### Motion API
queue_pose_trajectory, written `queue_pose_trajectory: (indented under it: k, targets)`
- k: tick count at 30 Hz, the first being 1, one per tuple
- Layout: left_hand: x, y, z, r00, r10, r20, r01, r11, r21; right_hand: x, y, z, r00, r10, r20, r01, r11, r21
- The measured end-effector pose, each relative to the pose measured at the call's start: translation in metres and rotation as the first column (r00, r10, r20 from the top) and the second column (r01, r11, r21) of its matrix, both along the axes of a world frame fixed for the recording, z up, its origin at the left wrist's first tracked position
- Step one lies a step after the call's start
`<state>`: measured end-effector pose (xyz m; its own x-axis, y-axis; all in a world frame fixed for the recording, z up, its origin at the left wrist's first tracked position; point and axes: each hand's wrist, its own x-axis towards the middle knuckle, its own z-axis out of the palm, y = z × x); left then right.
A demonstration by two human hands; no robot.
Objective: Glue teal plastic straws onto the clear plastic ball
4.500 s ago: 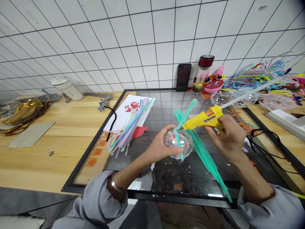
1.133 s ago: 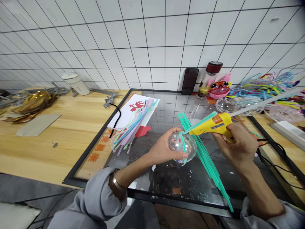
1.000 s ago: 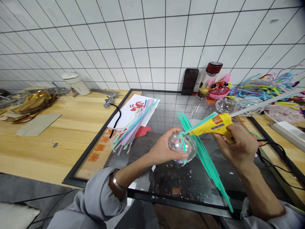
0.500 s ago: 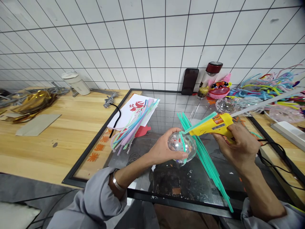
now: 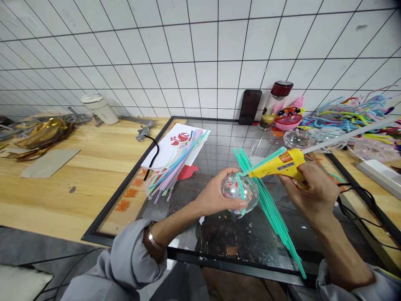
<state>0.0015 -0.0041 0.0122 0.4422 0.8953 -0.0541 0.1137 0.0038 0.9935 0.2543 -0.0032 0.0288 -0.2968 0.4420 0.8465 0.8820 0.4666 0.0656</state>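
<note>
Above the glass panel, my left hand (image 5: 221, 194) is wrapped round a clear plastic ball (image 5: 250, 194). A green pipe cleaner strip (image 5: 241, 188) runs down the ball's face, with my thumb against its lower part. My right hand (image 5: 315, 188) grips a yellow hot glue gun (image 5: 282, 164), its nozzle at the top of the ball beside the strip. A long white glue stick (image 5: 347, 136) sticks out of the gun's back end. Another green length lies along the gun's upper side. More green pipe cleaners (image 5: 272, 209) lie in a bundle on the panel, under and right of the ball.
Pastel pipe cleaners (image 5: 178, 165) lie across white paper (image 5: 156, 152) on the left. A phone (image 5: 249, 107) and a bottle (image 5: 277, 104) stand by the wall near a pink figure (image 5: 288, 117). A white power strip (image 5: 380, 177) and black cables (image 5: 360, 213) are at the right.
My right hand and the glue gun have shifted very slightly left. The ball stays in my left hand, nearly still.
</note>
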Motion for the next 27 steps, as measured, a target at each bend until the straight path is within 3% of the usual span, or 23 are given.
queue_pose_trajectory:
  k: [15,27]
  targets:
    - [0.0012,-0.0009,0.0028,1.0,-0.003,0.015,0.004,0.999,-0.037,0.0017,-0.0001,0.0005,1.0,0.003,-0.011,-0.003,1.0,0.004]
    - [-0.0009,-0.0005,-0.0025,0.999,-0.005,-0.04,0.006,1.0,0.015,0.0009,0.0002,-0.0009,0.999,0.013,-0.048,-0.015,1.0,-0.024]
